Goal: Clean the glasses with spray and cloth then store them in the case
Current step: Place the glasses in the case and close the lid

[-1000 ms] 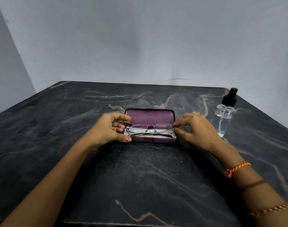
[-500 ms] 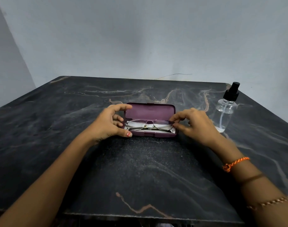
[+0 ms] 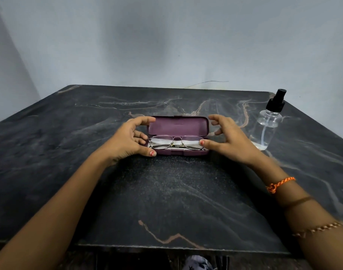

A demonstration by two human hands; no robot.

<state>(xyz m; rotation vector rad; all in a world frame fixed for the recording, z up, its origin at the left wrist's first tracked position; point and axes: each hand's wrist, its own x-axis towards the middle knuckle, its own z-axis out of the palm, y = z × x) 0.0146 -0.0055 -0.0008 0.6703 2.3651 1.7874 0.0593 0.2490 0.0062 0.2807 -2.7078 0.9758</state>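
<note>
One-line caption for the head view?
Folded glasses lie in the open purple case; both hands flank it, spray bottle standing at right.

Bare forearms; orange braided thread (image 3: pixel 279 184), brown band (image 3: pixel 297 201), beaded bracelet (image 3: pixel 318 229) on right; red-painted thumbnails.

An open case (image 3: pixel 178 137) sat at the centre of the frame on a table (image 3: pixel 166 191), its lid (image 3: pixel 178 126) raised behind the base. Folded glasses (image 3: pixel 176 142) lay inside the base on a cloth (image 3: pixel 177 142). The left hand (image 3: pixel 127 139) was at the case's left end, the right hand (image 3: pixel 227 139) at its right end. A spray bottle (image 3: pixel 268 123) stood on the table at right of frame, beyond the right hand.
</note>
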